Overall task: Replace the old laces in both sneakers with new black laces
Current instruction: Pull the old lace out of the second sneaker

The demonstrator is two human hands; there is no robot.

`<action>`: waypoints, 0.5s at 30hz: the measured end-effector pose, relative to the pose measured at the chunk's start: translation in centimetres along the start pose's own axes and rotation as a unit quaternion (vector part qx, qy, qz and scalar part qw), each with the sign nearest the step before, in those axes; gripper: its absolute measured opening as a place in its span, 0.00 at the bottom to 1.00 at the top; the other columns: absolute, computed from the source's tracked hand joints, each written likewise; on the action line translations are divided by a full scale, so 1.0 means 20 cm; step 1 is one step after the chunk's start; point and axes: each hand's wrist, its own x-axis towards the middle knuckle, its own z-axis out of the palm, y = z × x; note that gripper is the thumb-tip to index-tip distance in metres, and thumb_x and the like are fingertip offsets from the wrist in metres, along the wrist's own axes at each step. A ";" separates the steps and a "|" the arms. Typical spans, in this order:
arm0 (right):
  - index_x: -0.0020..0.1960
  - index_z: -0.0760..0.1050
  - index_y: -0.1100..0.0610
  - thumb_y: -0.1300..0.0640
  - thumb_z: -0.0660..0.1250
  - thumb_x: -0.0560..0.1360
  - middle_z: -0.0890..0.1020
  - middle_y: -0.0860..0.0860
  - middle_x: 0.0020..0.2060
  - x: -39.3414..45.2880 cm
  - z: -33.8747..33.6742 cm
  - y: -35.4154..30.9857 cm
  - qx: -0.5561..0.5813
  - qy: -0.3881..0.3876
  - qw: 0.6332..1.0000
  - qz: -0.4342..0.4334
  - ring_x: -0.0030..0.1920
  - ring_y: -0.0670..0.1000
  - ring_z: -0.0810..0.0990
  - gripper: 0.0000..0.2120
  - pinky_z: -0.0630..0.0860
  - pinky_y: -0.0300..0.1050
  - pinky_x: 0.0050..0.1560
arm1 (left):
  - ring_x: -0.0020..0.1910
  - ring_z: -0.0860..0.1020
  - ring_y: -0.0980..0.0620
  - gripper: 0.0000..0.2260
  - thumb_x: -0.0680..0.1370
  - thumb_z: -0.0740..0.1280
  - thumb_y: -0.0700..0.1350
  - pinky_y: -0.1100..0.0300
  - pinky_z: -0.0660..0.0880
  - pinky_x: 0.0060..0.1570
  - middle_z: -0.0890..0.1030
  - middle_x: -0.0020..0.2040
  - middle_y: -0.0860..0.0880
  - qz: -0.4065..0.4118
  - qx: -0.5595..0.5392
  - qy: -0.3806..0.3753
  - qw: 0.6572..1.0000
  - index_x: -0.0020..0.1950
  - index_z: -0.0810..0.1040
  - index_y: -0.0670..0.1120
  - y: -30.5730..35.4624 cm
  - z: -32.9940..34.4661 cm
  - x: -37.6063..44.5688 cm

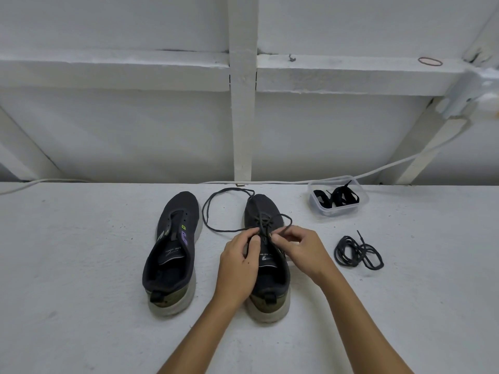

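Eyelets under both hands hidden; exact threading unclear. Left hand [239, 261] and right hand [302, 248] each pinch the lace [216, 209] on the right sneaker [266, 211], frame centre. Left sneaker [172, 255] unlaced, just beside. Loose lace bundle [357, 252] centre right; container [337, 197] holds black laces, near table [81, 292] back edge.

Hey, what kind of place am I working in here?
Probably a utility or storage space, not a finished room: a rough white-painted surface, exposed painted framing on the wall behind, and a loose white cable running along it.
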 end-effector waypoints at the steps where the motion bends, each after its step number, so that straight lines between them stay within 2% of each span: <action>1: 0.46 0.82 0.53 0.57 0.70 0.79 0.86 0.46 0.43 0.01 0.00 0.00 -0.010 0.010 1.000 -0.003 0.45 0.45 0.83 0.04 0.81 0.42 0.49 | 0.64 0.74 0.59 0.12 0.83 0.60 0.53 0.51 0.73 0.65 0.78 0.61 0.63 -0.001 -0.001 0.000 1.000 0.65 0.77 0.60 0.00 0.00 0.00; 3: 0.50 0.76 0.53 0.54 0.62 0.84 0.85 0.49 0.43 0.02 0.02 -0.02 0.008 0.063 0.998 0.016 0.45 0.46 0.83 0.06 0.80 0.45 0.46 | 0.63 0.75 0.59 0.12 0.83 0.59 0.53 0.51 0.74 0.65 0.79 0.61 0.62 -0.005 -0.003 -0.002 1.000 0.65 0.77 0.60 0.00 0.00 0.00; 5: 0.54 0.71 0.53 0.53 0.56 0.86 0.85 0.52 0.45 0.02 0.04 -0.03 0.110 0.120 0.985 0.061 0.43 0.47 0.83 0.06 0.80 0.43 0.40 | 0.63 0.75 0.59 0.12 0.83 0.59 0.54 0.51 0.74 0.65 0.79 0.60 0.62 -0.005 -0.004 -0.003 1.000 0.64 0.77 0.61 0.00 -0.01 0.00; 6: 0.56 0.71 0.52 0.52 0.58 0.85 0.85 0.53 0.45 0.02 0.04 -0.02 0.141 0.122 0.980 0.071 0.42 0.47 0.83 0.05 0.80 0.41 0.38 | 0.63 0.75 0.59 0.12 0.83 0.59 0.54 0.51 0.74 0.65 0.79 0.60 0.62 -0.005 -0.004 -0.003 1.000 0.64 0.77 0.61 0.00 -0.01 0.00; 8: 0.59 0.75 0.50 0.52 0.67 0.81 0.85 0.50 0.46 0.00 0.04 0.01 0.110 0.070 0.990 0.055 0.44 0.44 0.83 0.07 0.80 0.40 0.41 | 0.63 0.75 0.59 0.11 0.83 0.59 0.53 0.51 0.74 0.65 0.79 0.60 0.62 0.001 -0.001 -0.001 1.000 0.63 0.77 0.62 0.00 -0.01 0.00; 10: 0.55 0.82 0.49 0.54 0.72 0.78 0.86 0.47 0.46 -0.01 0.04 0.01 0.064 0.020 0.997 0.034 0.46 0.45 0.85 0.07 0.80 0.40 0.45 | 0.63 0.75 0.58 0.11 0.83 0.60 0.53 0.51 0.74 0.64 0.79 0.60 0.62 0.004 0.002 0.001 1.000 0.63 0.76 0.62 0.00 -0.01 0.00; 13: 0.49 0.84 0.52 0.57 0.71 0.78 0.87 0.48 0.43 0.00 0.03 0.01 0.059 0.035 0.997 0.032 0.44 0.48 0.85 0.03 0.81 0.42 0.44 | 0.63 0.75 0.58 0.11 0.83 0.60 0.53 0.51 0.74 0.65 0.79 0.60 0.62 0.000 0.004 -0.002 1.000 0.63 0.76 0.62 0.00 0.00 0.01; 15: 0.51 0.79 0.54 0.55 0.65 0.82 0.86 0.50 0.44 0.02 0.05 0.01 0.078 0.090 0.991 0.061 0.43 0.48 0.83 0.06 0.81 0.46 0.45 | 0.64 0.74 0.59 0.11 0.83 0.59 0.53 0.51 0.74 0.65 0.78 0.61 0.62 -0.001 0.003 -0.003 1.000 0.63 0.76 0.62 0.00 -0.01 0.01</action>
